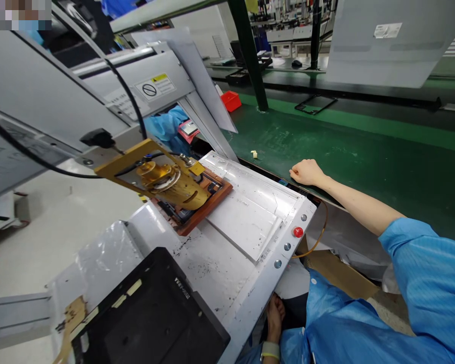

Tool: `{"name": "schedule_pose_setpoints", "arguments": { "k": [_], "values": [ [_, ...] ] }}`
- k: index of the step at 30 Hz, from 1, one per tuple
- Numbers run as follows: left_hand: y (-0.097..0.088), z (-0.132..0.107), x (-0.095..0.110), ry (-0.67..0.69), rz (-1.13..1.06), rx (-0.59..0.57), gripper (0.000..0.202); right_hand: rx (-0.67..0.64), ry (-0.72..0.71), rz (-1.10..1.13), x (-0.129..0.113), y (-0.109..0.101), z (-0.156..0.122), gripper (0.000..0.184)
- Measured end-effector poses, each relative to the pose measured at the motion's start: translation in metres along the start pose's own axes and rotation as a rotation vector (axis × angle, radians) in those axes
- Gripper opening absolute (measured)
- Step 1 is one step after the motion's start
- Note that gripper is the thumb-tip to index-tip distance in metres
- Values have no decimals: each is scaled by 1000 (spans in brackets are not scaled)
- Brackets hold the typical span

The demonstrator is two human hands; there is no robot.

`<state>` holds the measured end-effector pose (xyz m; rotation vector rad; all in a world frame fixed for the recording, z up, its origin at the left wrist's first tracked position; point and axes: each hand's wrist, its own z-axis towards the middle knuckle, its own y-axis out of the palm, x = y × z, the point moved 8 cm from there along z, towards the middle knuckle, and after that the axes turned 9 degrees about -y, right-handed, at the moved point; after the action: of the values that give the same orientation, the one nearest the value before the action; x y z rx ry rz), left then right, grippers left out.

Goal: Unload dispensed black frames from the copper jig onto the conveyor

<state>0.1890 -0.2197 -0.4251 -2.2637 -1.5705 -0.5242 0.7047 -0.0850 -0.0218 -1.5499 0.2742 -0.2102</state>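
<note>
My right hand point(305, 172) rests on the near edge of the green conveyor belt point(364, 151), its fingers curled into a loose fist with nothing visible in it. The bare forearm runs back to a blue sleeve point(428, 273). My left hand point(275, 314) hangs low beside the front edge of the white machine table point(242, 222), with a pale wrist strap point(270, 350) on it. Its fingers are tucked out of sight. On the table a brass press head point(174, 184) sits over a brown fixture point(208, 202).
A red button point(298, 232) and grey buttons line the table's edge. A black tray point(151, 313) lies at the near left. A cardboard box point(337, 273) is under the belt. On the belt farther off are a red bin point(231, 100) and a black frame point(315, 103).
</note>
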Motion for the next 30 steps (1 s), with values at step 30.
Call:
{"name": "schedule_pose_setpoints", "arguments": {
  "k": [30],
  "values": [
    [7,-12,7,-23,97,-5,89,1,0,21,2,-3,-1,52]
  ]
}}
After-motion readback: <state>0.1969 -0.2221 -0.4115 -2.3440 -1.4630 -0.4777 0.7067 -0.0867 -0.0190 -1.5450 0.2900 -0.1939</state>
